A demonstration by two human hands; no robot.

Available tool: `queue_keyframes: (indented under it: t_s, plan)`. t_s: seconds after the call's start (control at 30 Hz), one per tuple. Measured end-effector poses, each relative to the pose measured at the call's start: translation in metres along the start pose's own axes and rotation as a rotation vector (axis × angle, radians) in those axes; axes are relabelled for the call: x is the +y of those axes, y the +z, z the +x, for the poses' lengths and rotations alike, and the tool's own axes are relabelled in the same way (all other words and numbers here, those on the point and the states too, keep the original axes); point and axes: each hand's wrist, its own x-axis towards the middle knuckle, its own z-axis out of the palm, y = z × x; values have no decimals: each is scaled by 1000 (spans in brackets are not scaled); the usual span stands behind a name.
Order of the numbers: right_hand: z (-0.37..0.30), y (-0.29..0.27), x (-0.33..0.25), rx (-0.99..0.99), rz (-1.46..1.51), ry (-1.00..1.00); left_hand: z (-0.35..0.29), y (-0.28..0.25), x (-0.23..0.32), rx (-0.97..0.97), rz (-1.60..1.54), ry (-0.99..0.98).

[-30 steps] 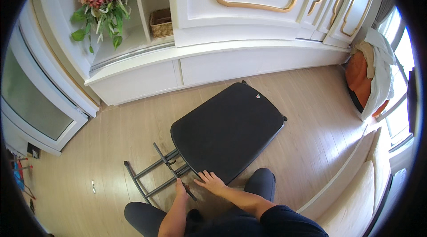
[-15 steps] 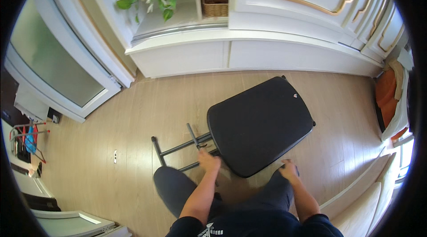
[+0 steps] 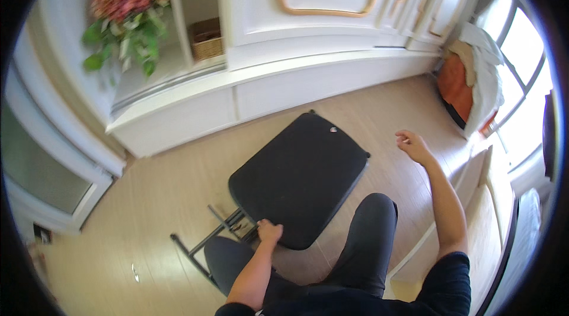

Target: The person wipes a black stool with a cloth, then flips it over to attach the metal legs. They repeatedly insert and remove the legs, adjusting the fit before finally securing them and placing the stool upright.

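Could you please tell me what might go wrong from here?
The left hand is at the black board's edge, close to the dark metal frame; if the frame shifted, fingers might get pinched.

The right hand is in the air, clear of the board, so it could not steady the board if that slid.

The left knee overlaps the frame in this view, so a shift of the leg might bump it.

- Black panel: smooth, matt, perhaps vinyl-covered
- Frame tubes: smooth metal
- Floor: wood-look, slightly glossy
- Basket: rough, woven
- Cabinet: smooth painted surface
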Motion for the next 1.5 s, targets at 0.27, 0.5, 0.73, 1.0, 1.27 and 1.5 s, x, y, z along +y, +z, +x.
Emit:
queue_keyframes:
  t_s: [0.27,0.5,0.73,1.0,1.27,1.5]
  plan:
    - [41,91,175,-549,-91,473,10,24,-17,-51,-934,-660]
    - [200,185,243,-240,-106,350,29,48,-18,-77,-782,-887]
    - [300,253,311,-345,-26,514,29,74,9,236,-983,-904]
    - [307,262,262,-531,314,497,12,71,18,433,-1233,-796]
    - [295,158,270,-413,446,397,9,70,58,544,-1269,-865]
    - [284,-15,181,-575,607,270,-27,31,121,731,-1264,-890]
